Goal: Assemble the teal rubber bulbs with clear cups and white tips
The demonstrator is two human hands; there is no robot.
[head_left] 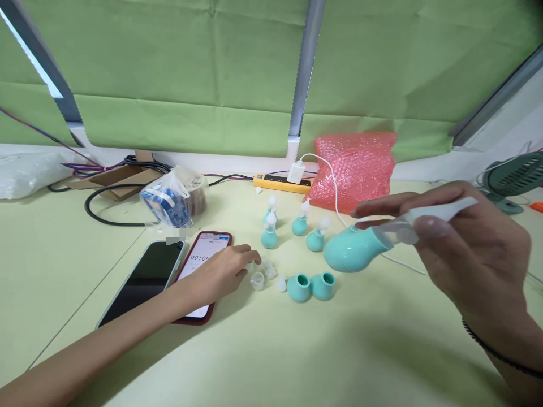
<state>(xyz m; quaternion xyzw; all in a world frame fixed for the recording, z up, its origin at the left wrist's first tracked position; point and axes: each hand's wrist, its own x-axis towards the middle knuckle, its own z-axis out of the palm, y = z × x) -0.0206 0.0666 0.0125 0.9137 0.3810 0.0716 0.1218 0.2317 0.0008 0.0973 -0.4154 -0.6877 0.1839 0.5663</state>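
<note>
My right hand [479,243] is raised at the right, with thumb and fingers pinched on the pale nozzle of a turquoise nasal aspirator [356,250]. Its rubber bulb points left above the table. At the middle of the table my left hand [231,265] has its fingers curled down around a small clear plastic part [249,267]. Beside those fingertips lie a clear cup-shaped part [257,281], another clear part [268,268] and a white tip [281,284]. Two turquoise bulbs [298,288] with open necks stand just right of them.
Several assembled aspirators [269,236] stand behind the loose parts. Under my left forearm lies a phone showing a timer [207,254], next to a dark-screened phone [146,277]. Farther back are a bagged bundle [172,198], a yellow power strip [275,183], pink bubble wrap [356,169] and a white cable [335,186].
</note>
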